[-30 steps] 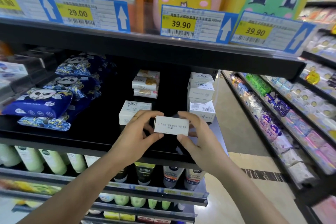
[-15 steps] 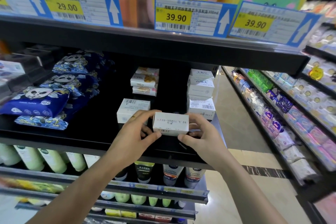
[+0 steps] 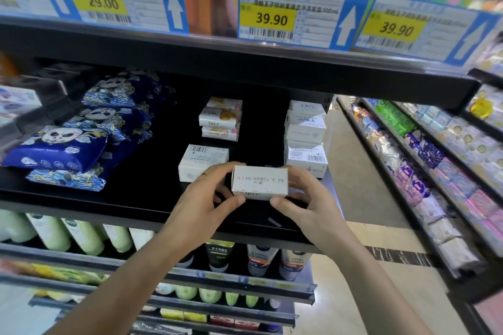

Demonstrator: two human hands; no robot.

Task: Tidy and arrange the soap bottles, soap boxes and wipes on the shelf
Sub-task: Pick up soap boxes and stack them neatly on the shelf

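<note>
Head view showed bare black shelf (image 3: 152, 198) between the wipes packs (image 3: 58, 152) and soap stacks. My left hand (image 3: 201, 198) and right hand (image 3: 302, 201) pinched a white soap box (image 3: 260, 182) above the shelf's front edge.

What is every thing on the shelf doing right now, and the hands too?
Held soap box: closed, gripped at both ends above the shelf.
Left hand: grips its left end.
Right hand: grips its right end.
Lone white box: lying flat, barcode up.
Right box stack: piled, slightly uneven.
Back box stack: piled.
Panda wipes packs: stacked, leaning.
</note>
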